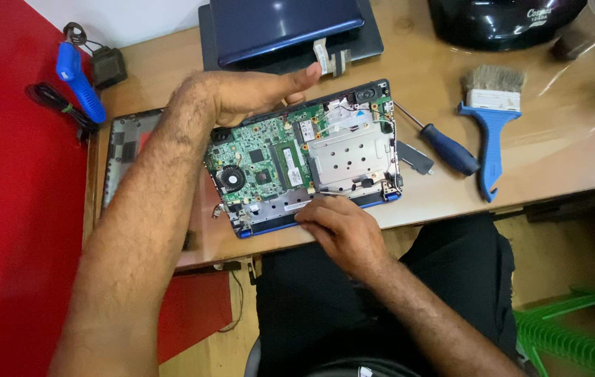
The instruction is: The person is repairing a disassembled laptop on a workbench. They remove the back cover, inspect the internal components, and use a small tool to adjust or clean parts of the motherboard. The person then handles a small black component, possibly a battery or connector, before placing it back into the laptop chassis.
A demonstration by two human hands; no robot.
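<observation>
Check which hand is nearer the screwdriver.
Right. The right hand rests on the open laptop's front edge, below-left of the screwdriver; the left hand sits farther left, at its back edge.

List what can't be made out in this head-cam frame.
- Far-left corner of the opened laptop base: covered by the left hand.
- Near edge under the right hand: what the fingertips touch is hidden.
- Black rounded object: cut by the top edge.
- Screwdriver tip: too small to tell.
</observation>
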